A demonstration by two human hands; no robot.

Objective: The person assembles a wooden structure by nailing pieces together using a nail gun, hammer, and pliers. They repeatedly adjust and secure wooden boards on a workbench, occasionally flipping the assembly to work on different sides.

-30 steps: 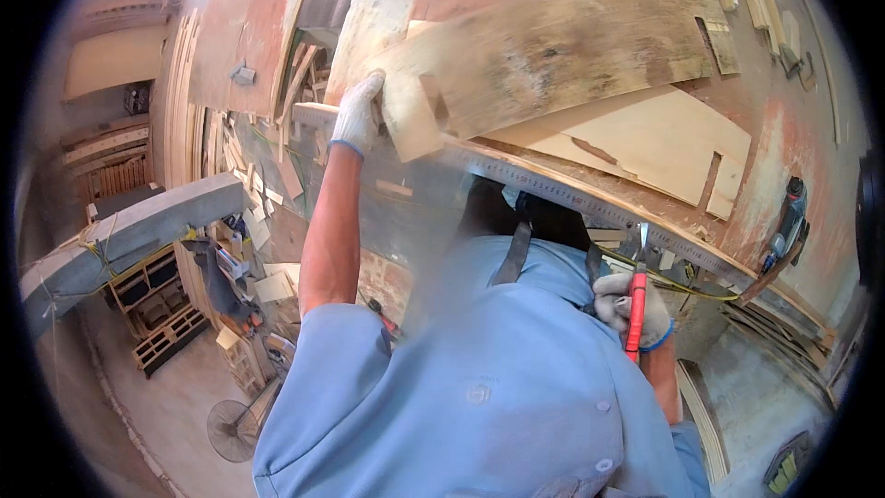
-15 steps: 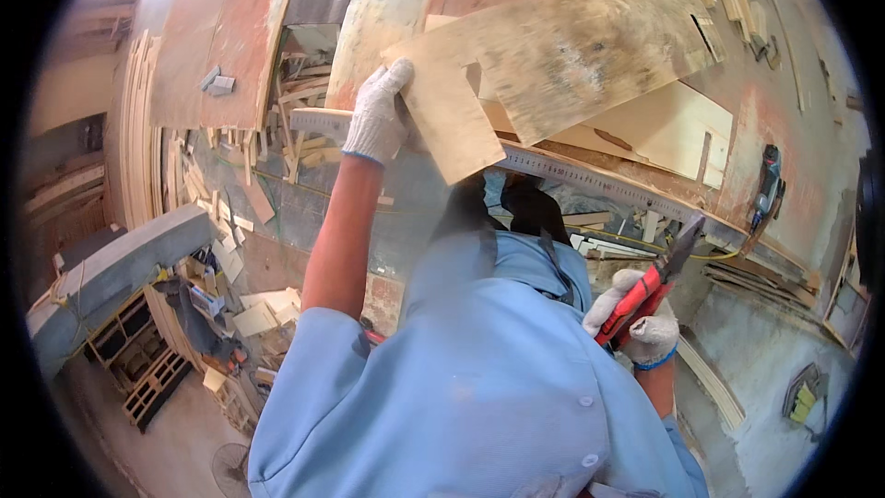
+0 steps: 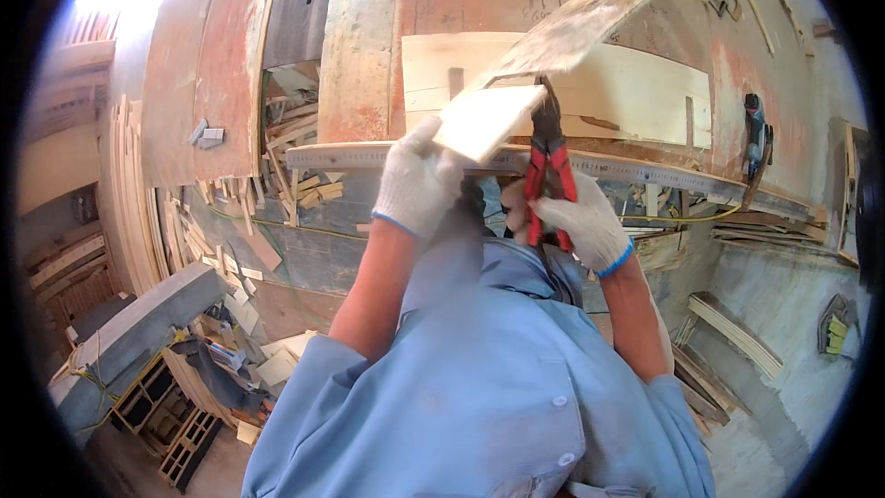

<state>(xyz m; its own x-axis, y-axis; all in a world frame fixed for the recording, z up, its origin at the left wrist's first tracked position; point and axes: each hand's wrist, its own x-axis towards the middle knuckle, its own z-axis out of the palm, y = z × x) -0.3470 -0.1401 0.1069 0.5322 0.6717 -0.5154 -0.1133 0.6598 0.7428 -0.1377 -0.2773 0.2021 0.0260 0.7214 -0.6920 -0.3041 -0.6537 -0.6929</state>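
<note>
My left hand [image 3: 417,180], in a white knit glove, grips the near end of a thin plywood piece [image 3: 590,14] with a notch in its side. The piece is held tilted above the bench, its long part reaching toward the far right. My right hand [image 3: 585,226], gloved too, is closed round the red handles of a pair of pliers [image 3: 550,161]. Their dark jaws point away from me and meet the plywood's edge by the notch; whether they bite on it I cannot tell. Beneath lies a pale plywood sheet [image 3: 636,83] with slots.
Along the bench's near edge runs a long metal ruler [image 3: 645,171]. A blue-and-black power tool [image 3: 756,134] lies at the right, small grey blocks [image 3: 210,136] at the left. Wood offcuts [image 3: 309,192] fill the gaps below the bench. A yellow cable [image 3: 682,219] hangs near its edge.
My right hand has brought the pliers up from the lower right to the plywood. My left hand has moved right and slightly down, and the piece has tilted and turned.
</note>
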